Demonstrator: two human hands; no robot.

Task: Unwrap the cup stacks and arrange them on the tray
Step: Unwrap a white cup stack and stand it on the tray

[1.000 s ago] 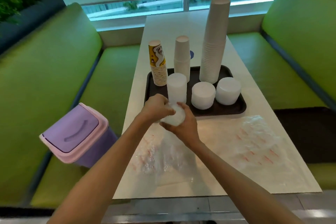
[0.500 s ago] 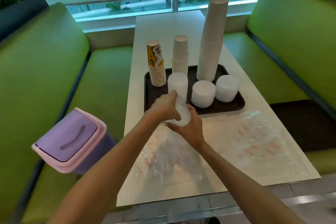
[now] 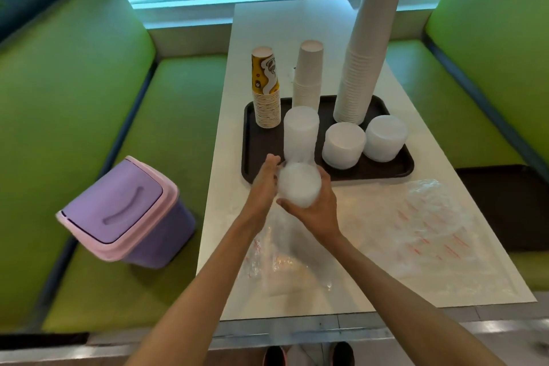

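Held stack [image 3: 300, 184] has shifted up to the tray's [image 3: 258, 154] near edge, wrap [image 3: 285, 252] trailing beneath. Right hand [image 3: 319, 212] cups it from below; left hand [image 3: 264, 181] presses straight fingers to its side. Tray holds six upright cup stacks [image 3: 367, 62]; bin [image 3: 127, 211] shut.

So the left hand [image 3: 264, 180] is off the top of the cup stack [image 3: 300, 184] now, lying along its left side with fingers straighter. The stack's round end shows in full above the right hand [image 3: 319, 211], which cups it from underneath, closer to the tray [image 3: 246, 140].
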